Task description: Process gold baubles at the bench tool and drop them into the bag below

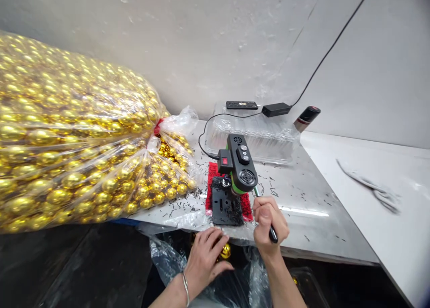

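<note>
My right hand (269, 223) is closed in a fist around a thin lever (273, 235) with a black end, which runs up to the side of a small black bench machine (242, 169). The machine stands on a black slotted base plate (223, 211) over a red mat (247, 207). My left hand (206, 256), with a bracelet at the wrist, hangs below the table edge, fingers stretched and thumb apart. Beside its fingers is a shiny gold ball (225, 251), partly covered, above an open clear plastic bag (168, 254) at my lap.
At the left lies a huge clear bag of gold balls (74, 155), tied with red. Behind the machine are a clear plastic tray (255, 142), a power adapter (276, 109), a remote (242, 105) and a dark-capped bottle (307, 118). Scissors (372, 187) lie right. Black scraps litter the table (302, 209).
</note>
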Demonstrator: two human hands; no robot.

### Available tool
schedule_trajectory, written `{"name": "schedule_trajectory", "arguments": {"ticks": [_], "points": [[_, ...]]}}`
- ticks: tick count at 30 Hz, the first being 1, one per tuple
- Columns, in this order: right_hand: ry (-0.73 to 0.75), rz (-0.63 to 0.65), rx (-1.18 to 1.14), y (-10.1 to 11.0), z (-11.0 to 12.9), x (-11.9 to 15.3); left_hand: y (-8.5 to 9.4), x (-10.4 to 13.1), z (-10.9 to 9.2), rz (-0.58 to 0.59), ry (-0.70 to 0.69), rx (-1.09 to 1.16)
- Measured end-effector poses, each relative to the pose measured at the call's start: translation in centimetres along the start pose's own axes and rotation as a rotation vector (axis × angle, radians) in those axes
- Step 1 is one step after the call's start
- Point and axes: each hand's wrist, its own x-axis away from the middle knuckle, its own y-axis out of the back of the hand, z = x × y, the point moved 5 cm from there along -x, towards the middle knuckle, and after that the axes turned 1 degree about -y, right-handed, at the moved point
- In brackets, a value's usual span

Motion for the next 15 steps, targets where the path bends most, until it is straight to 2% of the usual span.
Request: {"name": "schedule_trajectory", "arguments": {"ticks": [2,3,6,7,8,9,11,13,15], "points": [[-0.004,-0.009,0.006,0.0,-0.2,0.2,1.1,-0.4,0.9,-0.079,0.041,-0.030],[0.000,-0.013,0.007,0.0,-0.2,0.2,2.3,-1.4,1.7,-0.152,0.091,-0.043],[0.019,-0.004,-0.001,-0.1,-0.3,0.4,7.4,-5.8,5.6,-0.428,0.293,-0.116],[0.024,0.002,-0.006,-0.1,-0.3,0.4,9.1,-7.5,6.9,-0.490,0.332,-0.159],[0.028,0.006,-0.008,-0.1,-0.4,0.5,10.5,-9.1,8.2,-0.498,0.359,-0.199],[0.030,0.010,-0.009,-0.2,-0.4,0.5,11.5,-10.6,9.3,-0.463,0.383,-0.240],[0.039,0.012,-0.006,-0.2,-0.4,0.5,12.5,-12.6,11.2,-0.290,0.432,-0.341],[0.051,0.016,-0.004,-0.2,-0.3,0.4,12.4,-13.0,12.3,-0.097,0.464,-0.415],[0.060,0.015,-0.008,-0.3,-0.2,0.5,12.1,-12.2,12.6,0.018,0.473,-0.444]]}}
